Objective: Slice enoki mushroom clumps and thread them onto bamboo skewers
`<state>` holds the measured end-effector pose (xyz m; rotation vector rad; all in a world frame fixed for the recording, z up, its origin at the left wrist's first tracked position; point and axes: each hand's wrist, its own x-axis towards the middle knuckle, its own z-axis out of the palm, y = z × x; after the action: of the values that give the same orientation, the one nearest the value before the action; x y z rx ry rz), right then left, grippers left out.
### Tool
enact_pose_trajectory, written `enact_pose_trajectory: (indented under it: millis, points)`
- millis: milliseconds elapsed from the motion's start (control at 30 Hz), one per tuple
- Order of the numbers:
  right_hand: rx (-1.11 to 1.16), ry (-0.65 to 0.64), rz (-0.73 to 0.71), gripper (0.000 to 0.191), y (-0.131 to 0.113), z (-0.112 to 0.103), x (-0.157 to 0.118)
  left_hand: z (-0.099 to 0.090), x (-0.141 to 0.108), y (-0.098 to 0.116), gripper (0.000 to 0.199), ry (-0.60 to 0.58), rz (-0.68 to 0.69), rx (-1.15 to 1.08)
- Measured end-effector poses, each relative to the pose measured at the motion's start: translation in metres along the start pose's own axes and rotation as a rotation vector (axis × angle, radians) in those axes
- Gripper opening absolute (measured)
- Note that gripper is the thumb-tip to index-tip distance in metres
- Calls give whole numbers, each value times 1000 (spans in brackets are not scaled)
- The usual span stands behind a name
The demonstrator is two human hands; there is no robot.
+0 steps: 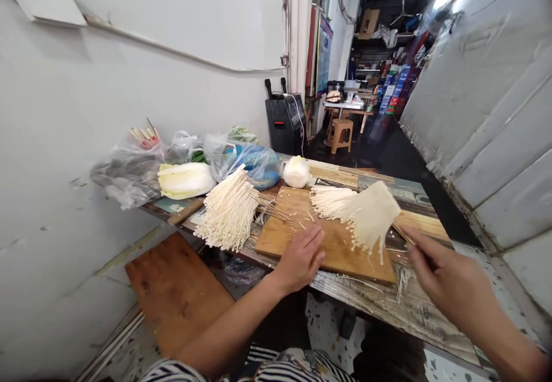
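My left hand (302,255) lies at the front edge of a wooden cutting board (276,235), its fingers resting flat with nothing visible in them. In my right hand (448,272), right of the board, thumb and fingers pinch the end of a thin skewer (402,233). A flat fan of enoki mushrooms (373,215) sits on that skewer, tilted up over the board. More loose enoki (330,199) lies at the board's back right. Left of the board is a pile of skewered enoki (230,212), its sticks pointing right across the board's edge.
Behind the board sits a round white vegetable (296,172). A cabbage piece (186,180) and plastic bags (254,160) line the table's wall side. Past the table stand a black speaker (285,123) and a stool (340,134). Mushroom scraps lie near the table's front edge.
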<state>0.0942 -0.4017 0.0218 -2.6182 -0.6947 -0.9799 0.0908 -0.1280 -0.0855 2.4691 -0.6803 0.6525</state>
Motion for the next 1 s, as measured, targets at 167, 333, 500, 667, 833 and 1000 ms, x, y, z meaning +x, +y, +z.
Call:
enact_pose_trajectory:
  millis: [167, 333, 500, 667, 833, 1000]
  points:
    - [-162, -109, 209, 40, 64, 22, 45, 10, -2, -3, 37, 57, 33, 25]
    - [-344, -267, 281, 40, 102, 66, 96, 12, -4, -2, 36, 68, 53, 111]
    - [-298, -236, 405, 47, 147, 120, 131, 10, -2, -1, 32, 0, 84, 158]
    - [-236, -272, 537, 48, 194, 170, 115, 11, 1, -2, 32, 3, 108, 197]
    - [-245, -344, 591, 42, 221, 186, 80, 12, 2, -5, 28, -17, 143, 195]
    - [-196, -361, 506, 27, 224, 176, 78, -6, 20, 5, 28, -119, 90, 112]
